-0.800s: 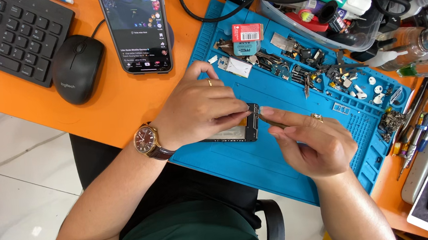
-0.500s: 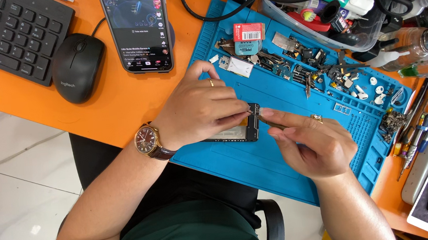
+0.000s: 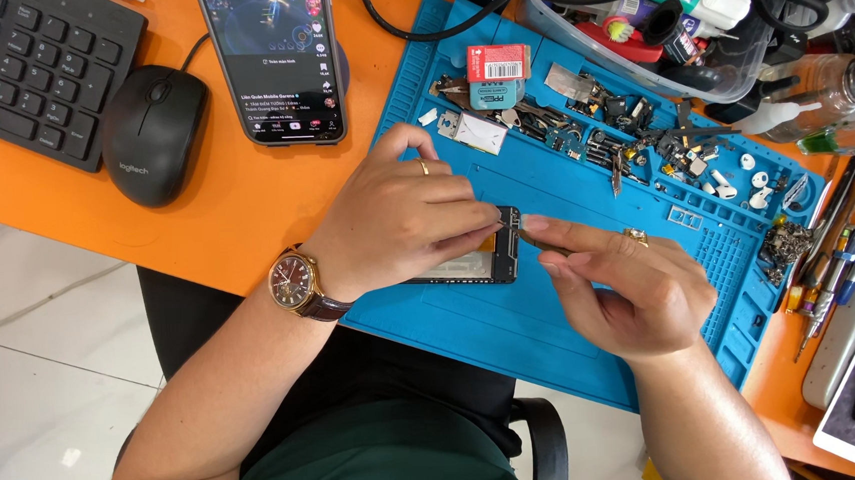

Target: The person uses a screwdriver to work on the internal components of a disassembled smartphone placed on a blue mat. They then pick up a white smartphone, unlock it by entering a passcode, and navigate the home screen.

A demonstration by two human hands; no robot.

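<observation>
Orange desk under me, with a blue repair mat [image 3: 514, 324] as my landmark. On the mat's near-middle lies an opened phone [image 3: 469, 262]; my left hand [image 3: 401, 217] is clamped on it, while my right hand [image 3: 627, 291], fingers pinched together, touches its top edge.

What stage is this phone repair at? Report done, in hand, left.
Done: the phone on the blue mat is opened, and small parts lie spread along the mat's top.
In hand: the left hand steadies the phone; the right hand works a thin tool at its top edge.
Left: the loose parts are not back in; the phone is not closed.
</observation>
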